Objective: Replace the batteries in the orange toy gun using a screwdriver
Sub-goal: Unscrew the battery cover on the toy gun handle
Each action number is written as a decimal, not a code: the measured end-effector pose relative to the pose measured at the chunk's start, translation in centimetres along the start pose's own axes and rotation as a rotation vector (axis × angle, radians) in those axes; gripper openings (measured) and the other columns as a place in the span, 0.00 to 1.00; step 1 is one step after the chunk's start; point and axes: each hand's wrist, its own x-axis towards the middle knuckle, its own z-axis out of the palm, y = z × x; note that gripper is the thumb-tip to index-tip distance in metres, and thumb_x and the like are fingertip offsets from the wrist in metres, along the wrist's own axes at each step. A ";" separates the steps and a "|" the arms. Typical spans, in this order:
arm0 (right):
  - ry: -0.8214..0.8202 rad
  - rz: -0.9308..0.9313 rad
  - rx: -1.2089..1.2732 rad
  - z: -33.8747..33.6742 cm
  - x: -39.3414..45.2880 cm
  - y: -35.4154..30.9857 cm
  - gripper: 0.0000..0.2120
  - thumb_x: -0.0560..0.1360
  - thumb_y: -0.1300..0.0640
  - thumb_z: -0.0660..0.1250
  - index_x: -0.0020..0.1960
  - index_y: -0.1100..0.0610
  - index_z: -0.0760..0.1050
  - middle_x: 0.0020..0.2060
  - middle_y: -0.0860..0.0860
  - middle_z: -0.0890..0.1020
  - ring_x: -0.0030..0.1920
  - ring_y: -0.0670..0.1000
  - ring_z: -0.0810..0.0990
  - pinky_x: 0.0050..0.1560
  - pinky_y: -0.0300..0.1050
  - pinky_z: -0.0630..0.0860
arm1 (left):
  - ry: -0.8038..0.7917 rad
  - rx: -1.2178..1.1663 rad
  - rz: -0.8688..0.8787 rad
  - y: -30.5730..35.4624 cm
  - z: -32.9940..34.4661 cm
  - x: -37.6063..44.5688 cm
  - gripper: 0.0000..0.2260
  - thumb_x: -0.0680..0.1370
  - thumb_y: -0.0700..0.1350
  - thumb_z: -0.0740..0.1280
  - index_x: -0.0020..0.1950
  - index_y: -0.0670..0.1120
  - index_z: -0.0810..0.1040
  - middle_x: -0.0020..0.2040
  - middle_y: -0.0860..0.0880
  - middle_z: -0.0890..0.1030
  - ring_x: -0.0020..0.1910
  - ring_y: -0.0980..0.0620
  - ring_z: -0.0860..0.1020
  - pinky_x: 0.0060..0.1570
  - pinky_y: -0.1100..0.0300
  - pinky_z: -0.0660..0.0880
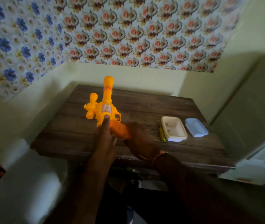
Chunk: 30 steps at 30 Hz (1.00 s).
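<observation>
A room in a home is suggested by the floral wallpaper (128, 29) pasted over pale painted walls. A small dark wooden worktop (152, 104) is set into the corner, with plastic food containers (173, 128) placed on it.

Two bare forearms, no sleeves seen, left hand (106, 141) without rings or bands, right hand (139, 139) marked by a thin orange-red thread (156, 157) tied round the wrist, loose ends trailing, dark clothing glimpsed below, blurred
</observation>
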 end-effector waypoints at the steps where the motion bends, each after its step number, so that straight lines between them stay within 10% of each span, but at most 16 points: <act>1: 0.016 -0.020 0.003 -0.7 -0.8 0.4 0.22 0.72 0.51 0.67 0.62 0.61 0.74 0.56 0.60 0.78 0.55 0.60 0.75 0.57 0.49 0.67 | -0.068 -0.099 -0.042 -0.7 1.1 -0.4 0.21 0.77 0.60 0.65 0.65 0.48 0.75 0.56 0.46 0.81 0.52 0.48 0.81 0.42 0.53 0.79; 10: 0.009 0.164 0.214 -4.9 -3.8 2.7 0.20 0.77 0.45 0.65 0.64 0.54 0.74 0.58 0.50 0.77 0.57 0.47 0.75 0.57 0.38 0.70 | -0.293 -0.407 -0.170 -3.0 3.0 -3.1 0.23 0.79 0.51 0.64 0.70 0.41 0.71 0.56 0.39 0.79 0.55 0.43 0.80 0.45 0.51 0.81; 13: -0.039 0.273 -0.105 -5.2 -3.7 5.0 0.16 0.79 0.49 0.62 0.62 0.56 0.74 0.59 0.56 0.78 0.60 0.56 0.76 0.60 0.51 0.72 | -0.249 -0.451 -0.170 -3.6 1.8 -1.9 0.17 0.78 0.49 0.66 0.66 0.48 0.73 0.66 0.39 0.76 0.64 0.40 0.77 0.58 0.43 0.76; 21: -0.297 0.504 -0.480 -4.5 -2.8 9.6 0.29 0.79 0.47 0.60 0.76 0.46 0.53 0.77 0.51 0.55 0.76 0.59 0.52 0.71 0.65 0.55 | -0.327 -0.353 -0.119 -4.1 0.7 0.4 0.27 0.75 0.51 0.67 0.73 0.51 0.68 0.64 0.41 0.79 0.56 0.42 0.82 0.53 0.44 0.78; 30: -0.121 0.383 -0.596 -3.8 -1.9 8.7 0.24 0.78 0.51 0.61 0.72 0.55 0.63 0.68 0.57 0.69 0.67 0.59 0.66 0.65 0.56 0.67 | -0.331 -0.388 -0.141 -4.4 1.1 2.3 0.30 0.73 0.52 0.68 0.75 0.52 0.66 0.65 0.41 0.78 0.56 0.42 0.82 0.53 0.44 0.77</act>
